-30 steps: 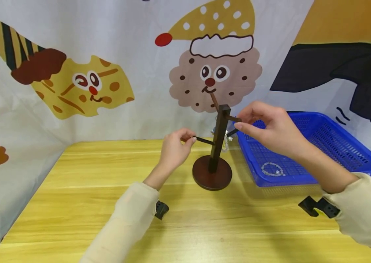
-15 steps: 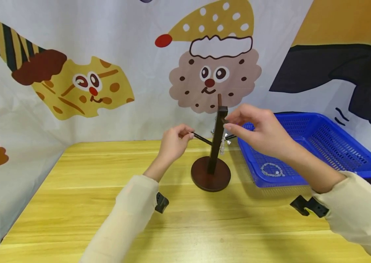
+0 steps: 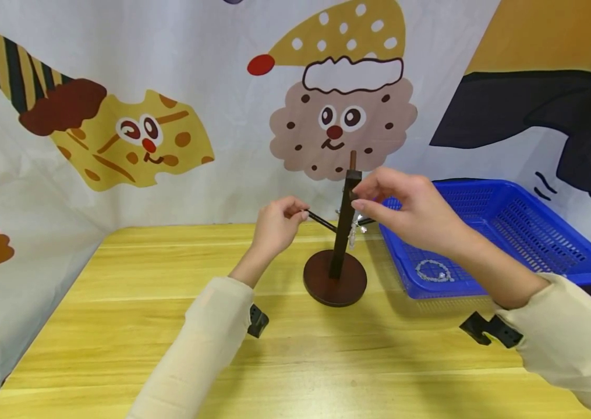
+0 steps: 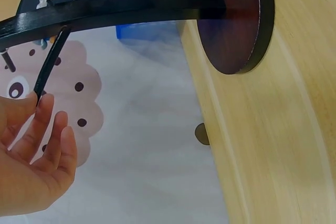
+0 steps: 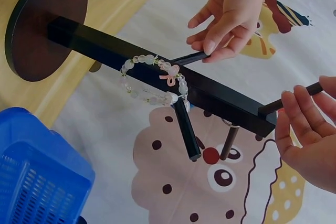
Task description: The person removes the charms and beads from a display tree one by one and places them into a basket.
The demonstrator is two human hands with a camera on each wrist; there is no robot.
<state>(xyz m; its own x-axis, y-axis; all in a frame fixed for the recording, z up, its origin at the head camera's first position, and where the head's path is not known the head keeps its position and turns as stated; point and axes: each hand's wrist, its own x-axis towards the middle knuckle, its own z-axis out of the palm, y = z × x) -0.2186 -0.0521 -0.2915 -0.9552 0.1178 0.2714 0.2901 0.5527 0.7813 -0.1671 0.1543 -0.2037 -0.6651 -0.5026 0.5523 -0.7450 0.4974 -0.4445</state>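
Note:
A dark wooden jewelry stand (image 3: 344, 224) rises from a round base (image 3: 334, 285) on the table, with pegs sticking out at different heights. My left hand (image 3: 276, 228) pinches the tip of the left peg (image 4: 50, 61) between thumb and finger. The end of an upper peg (image 5: 270, 107) is in the grip of my right hand (image 3: 410, 209), near the top of the post. From another peg (image 5: 186, 135) hangs a bracelet of clear and white beads (image 5: 142, 59) with a small pink bow. A thin pale loop (image 5: 230, 123) shows on the rear upper peg; what it is cannot be told.
Just right of the stand is a blue plastic basket (image 3: 447, 289), with a clear beaded bracelet (image 3: 434, 279) lying inside. A white cloth with cartoon prints (image 3: 243, 145) hangs behind the wooden table (image 3: 169, 262).
The stand has turned a little and its base has shifted slightly left. My right hand has moved left with its peg, which points more toward me. The left hand has barely moved.

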